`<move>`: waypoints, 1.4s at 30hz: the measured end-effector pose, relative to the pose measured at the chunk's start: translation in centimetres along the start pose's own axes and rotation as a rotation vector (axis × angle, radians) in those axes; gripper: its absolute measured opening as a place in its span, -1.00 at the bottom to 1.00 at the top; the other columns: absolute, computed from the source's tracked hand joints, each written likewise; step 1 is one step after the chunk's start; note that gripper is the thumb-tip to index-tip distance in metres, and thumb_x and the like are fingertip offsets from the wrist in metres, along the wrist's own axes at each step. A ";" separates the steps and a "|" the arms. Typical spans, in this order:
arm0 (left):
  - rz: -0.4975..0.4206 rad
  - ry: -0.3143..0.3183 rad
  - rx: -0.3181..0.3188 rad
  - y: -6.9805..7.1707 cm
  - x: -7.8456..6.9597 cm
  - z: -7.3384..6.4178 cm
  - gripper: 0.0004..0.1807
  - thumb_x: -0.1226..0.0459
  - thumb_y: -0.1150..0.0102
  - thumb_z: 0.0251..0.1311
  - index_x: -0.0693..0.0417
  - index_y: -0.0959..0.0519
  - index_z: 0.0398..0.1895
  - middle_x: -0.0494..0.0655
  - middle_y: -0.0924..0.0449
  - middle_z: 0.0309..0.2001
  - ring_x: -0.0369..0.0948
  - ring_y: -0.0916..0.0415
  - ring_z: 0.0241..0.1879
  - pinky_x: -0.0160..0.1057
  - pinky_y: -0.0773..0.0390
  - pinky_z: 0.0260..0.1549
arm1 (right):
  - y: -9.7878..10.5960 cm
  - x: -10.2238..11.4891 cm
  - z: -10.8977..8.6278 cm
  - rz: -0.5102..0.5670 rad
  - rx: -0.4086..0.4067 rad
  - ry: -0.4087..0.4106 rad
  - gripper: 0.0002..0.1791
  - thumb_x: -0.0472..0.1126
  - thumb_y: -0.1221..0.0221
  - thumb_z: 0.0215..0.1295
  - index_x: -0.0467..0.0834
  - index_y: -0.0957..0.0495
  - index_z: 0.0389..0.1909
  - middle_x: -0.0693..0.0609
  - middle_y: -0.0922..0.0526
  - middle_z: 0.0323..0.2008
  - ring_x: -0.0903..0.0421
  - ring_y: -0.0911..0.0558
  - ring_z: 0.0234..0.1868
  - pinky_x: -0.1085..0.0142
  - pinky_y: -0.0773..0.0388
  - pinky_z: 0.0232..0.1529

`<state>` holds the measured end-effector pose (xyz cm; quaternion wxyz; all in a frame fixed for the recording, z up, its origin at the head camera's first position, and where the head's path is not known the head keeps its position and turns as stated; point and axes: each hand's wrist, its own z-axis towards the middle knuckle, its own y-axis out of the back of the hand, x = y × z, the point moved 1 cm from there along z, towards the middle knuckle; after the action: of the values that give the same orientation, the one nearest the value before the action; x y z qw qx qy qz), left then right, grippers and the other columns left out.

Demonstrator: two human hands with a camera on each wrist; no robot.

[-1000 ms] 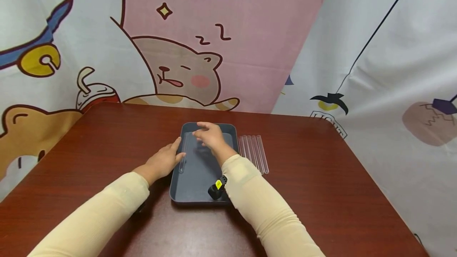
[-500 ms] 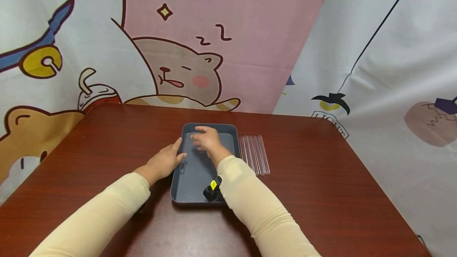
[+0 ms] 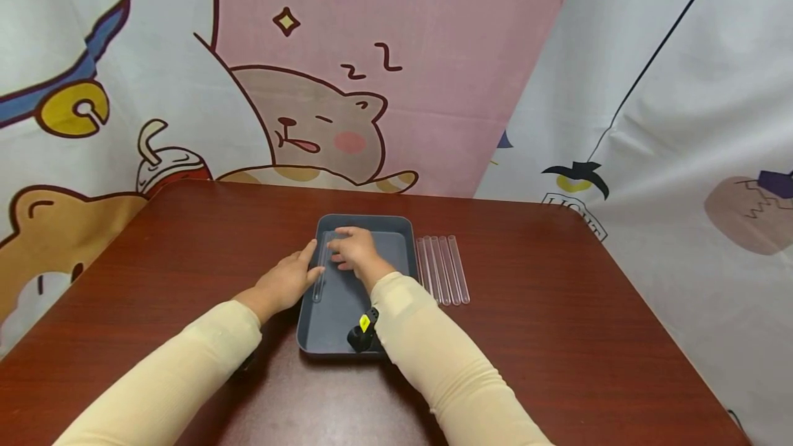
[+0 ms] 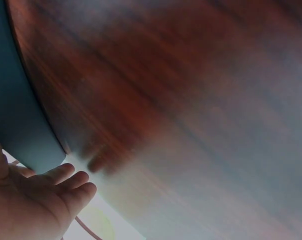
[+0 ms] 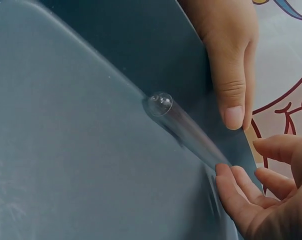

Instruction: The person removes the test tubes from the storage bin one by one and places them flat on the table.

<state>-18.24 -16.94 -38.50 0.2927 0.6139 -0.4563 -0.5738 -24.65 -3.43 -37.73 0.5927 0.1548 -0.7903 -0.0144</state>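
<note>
A clear test tube [image 3: 318, 290] lies lengthwise along the left side of a dark grey tray [image 3: 342, 315]. My left hand [image 3: 285, 283] rests at the tray's left rim, fingers extended and thumb over the edge. In the left wrist view, the left hand [image 4: 38, 202] is beside the tray's outer wall [image 4: 21, 95]. Over the tray, my right hand [image 3: 356, 250] is near the far part of that tube. In the right wrist view, the tube's rounded end [image 5: 161, 104] faces the camera; the right hand's fingertips [image 5: 224, 170] are close beside the tube, thumb apart. Whether they touch it, I cannot tell.
Several more clear test tubes [image 3: 447, 270] lie side by side on the brown table [image 3: 557, 322], just right of the tray. A printed cartoon curtain [image 3: 434, 88] hangs behind the table. A black camera [image 3: 361, 337] is worn on the right wrist.
My right hand has moved left and slightly nearer to me over the tray, towards the tube inside. The left hand and the tubes have stayed in place.
</note>
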 end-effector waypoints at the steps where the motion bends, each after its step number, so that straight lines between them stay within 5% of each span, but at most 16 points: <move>1: 0.001 0.000 0.000 0.0 0.0 0.0 -0.26 0.06 0.21 0.51 0.24 0.19 0.53 0.39 -0.11 0.39 0.26 -0.09 0.37 0.24 -0.22 0.24 | 0.0 0.0 0.0 -0.003 0.003 -0.002 -0.53 -0.31 -0.22 0.28 -0.17 -0.49 0.23 -0.11 -0.71 -0.09 -0.05 -0.72 -0.17 0.15 -0.67 -0.21; 20: 0.001 0.007 0.009 -0.2 -0.1 -0.1 -0.26 0.06 0.20 0.51 0.23 0.19 0.53 0.40 -0.11 0.39 0.25 -0.09 0.38 0.23 -0.21 0.25 | -0.3 -0.5 0.3 -0.049 0.043 -0.061 -0.52 -0.31 -0.21 0.30 -0.17 -0.48 0.25 -0.13 -0.65 0.04 -0.05 -0.71 -0.13 0.14 -0.66 -0.19; 42: -0.008 0.002 0.013 -0.1 -0.1 -0.1 -0.26 0.06 0.20 0.51 0.24 0.19 0.53 0.40 -0.11 0.39 0.24 -0.09 0.38 0.23 -0.22 0.25 | -0.8 -1.2 0.7 -0.134 0.061 0.055 -0.52 -0.32 -0.24 0.26 -0.18 -0.50 0.23 -0.17 -0.64 0.03 0.01 -0.73 -0.22 0.25 -0.66 -0.33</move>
<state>-18.13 -16.79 -38.47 0.2868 0.6181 -0.4571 -0.5716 -24.83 -3.96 -39.22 0.6070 0.2258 -0.7615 -0.0259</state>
